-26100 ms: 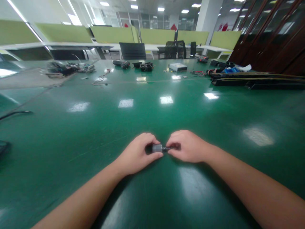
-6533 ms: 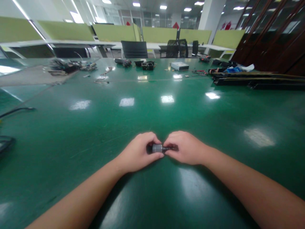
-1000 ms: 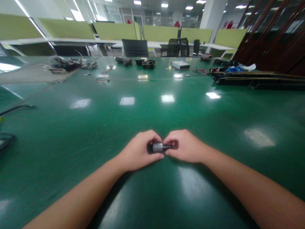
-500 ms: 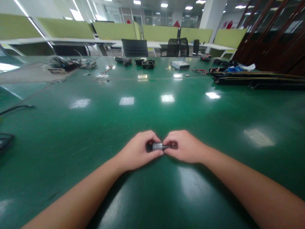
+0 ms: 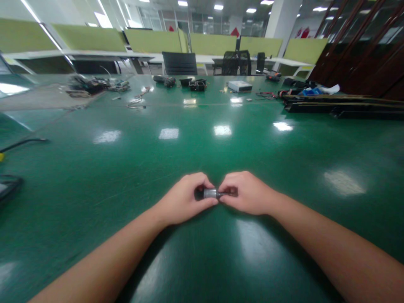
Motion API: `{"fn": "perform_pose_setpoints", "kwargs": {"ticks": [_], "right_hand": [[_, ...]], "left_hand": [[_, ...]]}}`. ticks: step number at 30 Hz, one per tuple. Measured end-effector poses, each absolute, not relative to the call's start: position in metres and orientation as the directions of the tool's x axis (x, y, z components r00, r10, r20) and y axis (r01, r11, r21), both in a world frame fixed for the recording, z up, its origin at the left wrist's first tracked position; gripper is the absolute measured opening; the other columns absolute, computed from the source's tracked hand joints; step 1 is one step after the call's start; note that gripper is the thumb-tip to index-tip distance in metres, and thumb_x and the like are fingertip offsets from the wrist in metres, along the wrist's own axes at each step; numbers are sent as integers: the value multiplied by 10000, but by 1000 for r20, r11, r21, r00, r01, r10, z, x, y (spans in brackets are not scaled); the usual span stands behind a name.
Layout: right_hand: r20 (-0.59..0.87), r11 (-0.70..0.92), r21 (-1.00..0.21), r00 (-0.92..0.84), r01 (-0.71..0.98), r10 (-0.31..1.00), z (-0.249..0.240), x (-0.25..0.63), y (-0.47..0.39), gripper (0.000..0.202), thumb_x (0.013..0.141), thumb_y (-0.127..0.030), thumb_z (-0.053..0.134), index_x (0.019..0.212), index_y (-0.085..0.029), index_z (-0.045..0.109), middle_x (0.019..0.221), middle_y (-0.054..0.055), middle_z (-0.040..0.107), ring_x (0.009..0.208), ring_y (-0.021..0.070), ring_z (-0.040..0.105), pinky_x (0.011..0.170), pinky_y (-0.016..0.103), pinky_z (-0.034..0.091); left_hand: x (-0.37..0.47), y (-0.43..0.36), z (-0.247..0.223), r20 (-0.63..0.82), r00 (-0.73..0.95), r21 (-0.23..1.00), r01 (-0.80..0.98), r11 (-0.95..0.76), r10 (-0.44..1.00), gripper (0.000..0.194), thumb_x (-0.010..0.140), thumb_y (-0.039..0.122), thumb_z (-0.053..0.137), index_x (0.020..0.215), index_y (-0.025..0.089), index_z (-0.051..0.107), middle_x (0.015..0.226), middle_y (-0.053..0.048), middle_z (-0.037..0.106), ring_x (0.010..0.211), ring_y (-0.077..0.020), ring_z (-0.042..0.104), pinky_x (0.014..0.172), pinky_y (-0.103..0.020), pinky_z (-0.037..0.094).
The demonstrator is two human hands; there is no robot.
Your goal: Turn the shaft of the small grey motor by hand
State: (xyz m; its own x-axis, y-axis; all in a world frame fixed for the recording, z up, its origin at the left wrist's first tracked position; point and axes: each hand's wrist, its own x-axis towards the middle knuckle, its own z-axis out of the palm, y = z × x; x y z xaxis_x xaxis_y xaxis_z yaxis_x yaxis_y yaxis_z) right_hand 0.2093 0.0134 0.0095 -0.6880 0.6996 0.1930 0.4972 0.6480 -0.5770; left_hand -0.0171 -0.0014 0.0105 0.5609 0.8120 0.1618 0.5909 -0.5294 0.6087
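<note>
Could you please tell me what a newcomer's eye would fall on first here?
Probably the left hand and right hand, nearly meeting below the picture's middle: the left holds a grey cylinder, the right a thin dark shaft in line with it. Next, perhaps, the glossy green tabletop around them, and the long black strips on its far right.

Beyond the green table (image 5: 252, 160) stand dark chairs (image 5: 179, 64), white desks (image 5: 204, 60), green dividers (image 5: 213, 43) and a white pillar (image 5: 282, 17). Brown cabinets (image 5: 362, 46) rise behind its right side, and ceiling lights (image 5: 218, 7) reflect in its top.
</note>
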Motion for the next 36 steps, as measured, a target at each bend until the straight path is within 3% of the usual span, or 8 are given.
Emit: {"fn": "perform_pose_setpoints", "kwargs": {"ticks": [22, 32, 36], "right_hand": [[73, 580, -597, -682, 554, 728, 13, 223, 18, 98, 744, -168, 711, 838, -170, 738, 745, -7, 659, 637, 98, 566, 591, 212, 409], [-174, 430, -632, -659, 644, 731, 23, 243, 31, 115, 738, -211, 718, 844, -178, 745, 694, -20, 665, 614, 107, 584, 557, 213, 432], [-211, 393, -644, -645, 657, 734, 23, 247, 33, 126, 732, -232, 736, 843, -173, 743, 685, -20, 661, 609, 110, 586, 557, 217, 438]], "left_hand": [[-20, 0, 5, 150, 575, 595, 597, -538, 804, 242, 848, 404, 716, 950, 201, 631, 911, -10, 651, 817, -176, 602, 742, -299, 438], [-26, -3, 5, 136, 569, 599, 605, -525, 811, 256, 843, 422, 724, 942, 203, 634, 914, -11, 655, 814, -177, 599, 742, -299, 438], [-28, -3, 5, 136, 566, 600, 606, -523, 813, 259, 839, 422, 728, 939, 203, 633, 914, -11, 655, 812, -176, 600, 734, -297, 439]]}}
